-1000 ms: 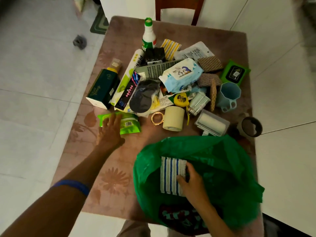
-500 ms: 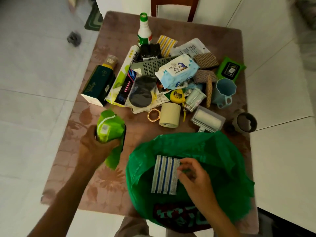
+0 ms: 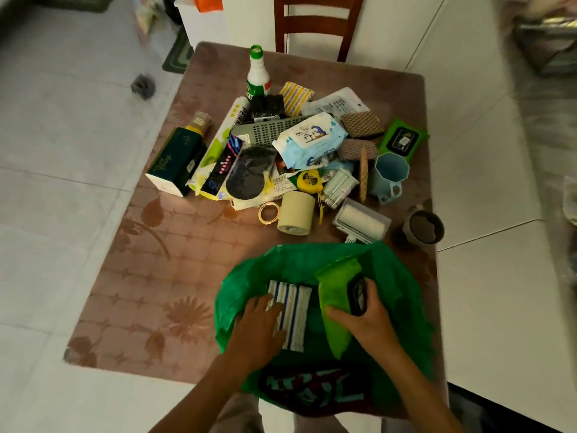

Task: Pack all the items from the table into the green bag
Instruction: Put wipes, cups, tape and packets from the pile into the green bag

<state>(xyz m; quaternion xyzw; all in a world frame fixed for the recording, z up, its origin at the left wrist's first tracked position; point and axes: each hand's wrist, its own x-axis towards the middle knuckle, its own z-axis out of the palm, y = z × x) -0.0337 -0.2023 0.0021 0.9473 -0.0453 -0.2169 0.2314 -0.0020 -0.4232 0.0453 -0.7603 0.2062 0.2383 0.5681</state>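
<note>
- Head view shows both your hands low in the middle of the frame, inside the green bag (image 3: 402, 276).
- Your left hand (image 3: 260, 326) lies with loose fingers on the striped cloth (image 3: 293, 310) in the bag.
- Your right hand (image 3: 365, 320) is wrapped around the light green pack (image 3: 335, 295) and holds it standing up in the bag, just beside the cloth.
- Your two hands are apart, with the cloth and the pack between them.
- More things sit in a pile on the table (image 3: 162, 276) in the upper middle of the frame.
- You can see a white bottle (image 3: 258, 78), a dark green box (image 3: 178, 160), a baby wipes pack (image 3: 310, 139), a blue cup (image 3: 388, 176) and a tape roll (image 3: 296, 214) there.
</note>
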